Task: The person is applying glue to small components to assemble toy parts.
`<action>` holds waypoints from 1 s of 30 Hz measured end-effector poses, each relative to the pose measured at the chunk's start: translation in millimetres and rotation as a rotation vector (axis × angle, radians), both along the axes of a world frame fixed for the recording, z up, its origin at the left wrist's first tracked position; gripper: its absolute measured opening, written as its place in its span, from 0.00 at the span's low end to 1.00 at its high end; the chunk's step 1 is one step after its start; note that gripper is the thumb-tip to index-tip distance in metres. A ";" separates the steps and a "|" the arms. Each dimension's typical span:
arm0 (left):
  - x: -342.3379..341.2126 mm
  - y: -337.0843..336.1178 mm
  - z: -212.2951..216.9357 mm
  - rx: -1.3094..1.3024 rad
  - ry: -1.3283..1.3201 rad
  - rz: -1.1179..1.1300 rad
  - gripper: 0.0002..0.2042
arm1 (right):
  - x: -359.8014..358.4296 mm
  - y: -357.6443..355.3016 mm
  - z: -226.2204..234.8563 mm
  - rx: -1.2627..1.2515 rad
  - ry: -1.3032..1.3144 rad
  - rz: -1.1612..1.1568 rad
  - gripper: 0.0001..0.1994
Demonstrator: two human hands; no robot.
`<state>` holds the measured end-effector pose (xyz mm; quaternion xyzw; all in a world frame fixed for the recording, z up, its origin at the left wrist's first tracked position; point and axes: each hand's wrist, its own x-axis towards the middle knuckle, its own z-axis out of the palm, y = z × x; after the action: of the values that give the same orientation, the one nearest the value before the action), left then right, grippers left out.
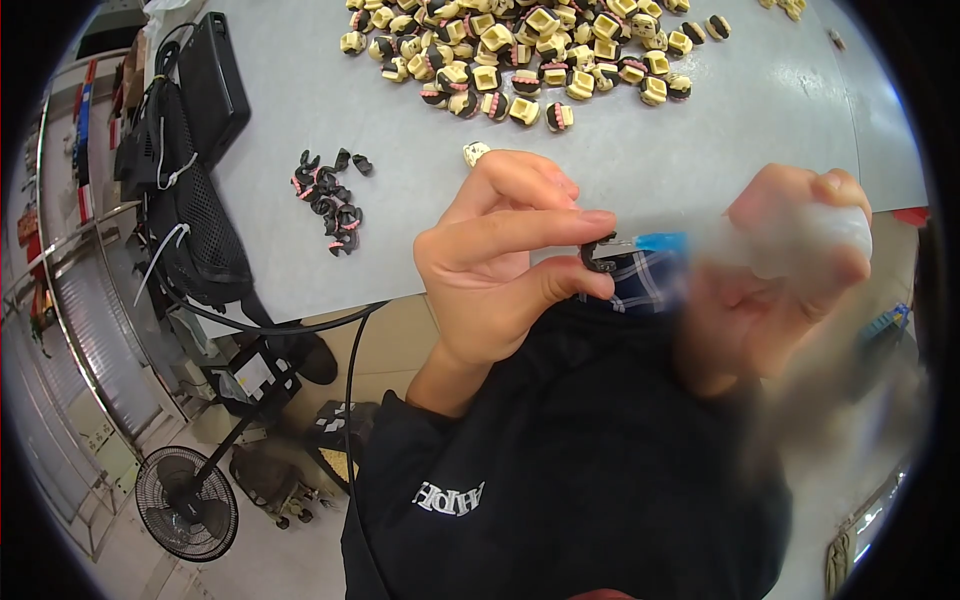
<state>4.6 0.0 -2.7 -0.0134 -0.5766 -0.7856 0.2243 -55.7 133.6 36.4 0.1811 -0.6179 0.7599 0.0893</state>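
Note:
My left hand [505,255] pinches a small black curved piece [590,255] between thumb and fingertip, above the table's near edge. Closed around a whitish, translucent squeeze bottle [845,235] is my right hand [775,290], partly blurred. The bottle's blue needle tip [660,242] points left, its thin metal end at the black piece; whether they touch I cannot tell. Just beyond my left hand lies a small cream piece [476,153]. Several similar black pieces [330,205], some with pink parts, form a loose heap to the left.
A large pile of cream, hollow-backed pieces [540,50] with black and pink parts covers the far side of the grey table [390,250]. A black box-shaped device [213,85] and mesh bag [205,235] lie along its left side. A black cable [350,430] hangs near a floor fan [187,503].

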 end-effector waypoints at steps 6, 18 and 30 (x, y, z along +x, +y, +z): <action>0.6 -0.3 -0.8 -0.008 0.005 0.000 0.18 | 3.2 1.8 -4.5 -0.068 -0.079 0.006 0.17; -0.1 -2.0 0.9 0.025 0.010 0.004 0.17 | -4.6 8.1 -16.4 -0.219 -0.227 0.013 0.20; 3.7 3.3 0.7 0.201 0.034 -0.009 0.14 | -56.9 60.4 -13.3 -0.170 -0.176 0.034 0.14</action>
<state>8.3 3.3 -2.0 -0.0067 -0.4910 -0.8400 0.2309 -112.5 194.0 23.1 0.1160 -0.5535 0.8239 0.0370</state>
